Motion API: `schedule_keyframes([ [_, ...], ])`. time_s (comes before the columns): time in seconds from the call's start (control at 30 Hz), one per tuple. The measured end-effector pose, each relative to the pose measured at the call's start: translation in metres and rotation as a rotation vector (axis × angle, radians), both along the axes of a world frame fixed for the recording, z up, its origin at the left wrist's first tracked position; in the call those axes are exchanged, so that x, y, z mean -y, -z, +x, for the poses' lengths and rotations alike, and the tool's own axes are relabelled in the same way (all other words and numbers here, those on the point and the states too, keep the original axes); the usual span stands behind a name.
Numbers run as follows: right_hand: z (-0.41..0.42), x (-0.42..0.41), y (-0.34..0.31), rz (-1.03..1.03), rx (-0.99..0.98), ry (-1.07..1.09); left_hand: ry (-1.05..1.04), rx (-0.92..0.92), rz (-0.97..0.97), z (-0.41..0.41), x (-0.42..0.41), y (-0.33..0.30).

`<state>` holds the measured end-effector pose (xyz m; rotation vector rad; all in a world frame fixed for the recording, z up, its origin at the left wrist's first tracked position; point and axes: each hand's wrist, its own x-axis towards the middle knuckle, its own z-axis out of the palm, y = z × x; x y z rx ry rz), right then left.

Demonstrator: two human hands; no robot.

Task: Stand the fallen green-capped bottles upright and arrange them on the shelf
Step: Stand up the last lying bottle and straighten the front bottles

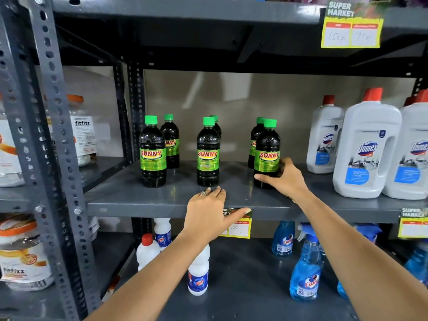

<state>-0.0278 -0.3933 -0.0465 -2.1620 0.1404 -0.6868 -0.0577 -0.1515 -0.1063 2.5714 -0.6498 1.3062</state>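
Observation:
Several dark bottles with green caps and green "SUNNY" labels stand upright in pairs on the grey middle shelf [162, 200]. The left front bottle [152, 151] has another one [171, 141] behind it. Straight ahead stands the middle front bottle [207, 151], hiding most of one at its back. My right hand [283, 178] grips the lower part of the right front bottle [267, 149], which is upright on the shelf with another bottle [256, 140] behind it. My left hand [208, 214] rests on the shelf's front edge, fingers on top, thumb over a price tag, holding nothing.
Large white Domex bottles [366, 144] with red caps stand close on the right. The lower shelf carries small white Rin bottles [199, 272] and blue spray bottles [305, 269]. Fitfizz jars [81, 130] fill the left rack behind a perforated steel post [53, 126]. A yellow price tag [352, 31] hangs above.

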Motion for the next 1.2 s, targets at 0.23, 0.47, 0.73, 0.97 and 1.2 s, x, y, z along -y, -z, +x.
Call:
schedule_keyframes([
  [0.23,-0.002,-0.004,-0.001,-0.127,-0.029,0.039,0.122,-0.205,-0.206,-0.009,-0.004,-0.016],
  [0.47,-0.005,-0.008,-0.002,-0.232,-0.020,0.087,0.147,-0.592,-0.776,0.023,-0.010,-0.057],
  [0.73,-0.008,-0.011,-0.004,-0.242,-0.029,0.102,0.083,-0.762,-0.741,0.060,-0.012,-0.067],
  [0.97,-0.025,-0.009,0.001,-0.258,-0.008,0.157,0.084,-0.641,-0.562,0.038,-0.010,-0.064],
  [1.2,-0.045,-0.009,0.004,-0.220,0.013,0.132,0.140,-0.576,-0.576,0.014,-0.007,-0.056],
])
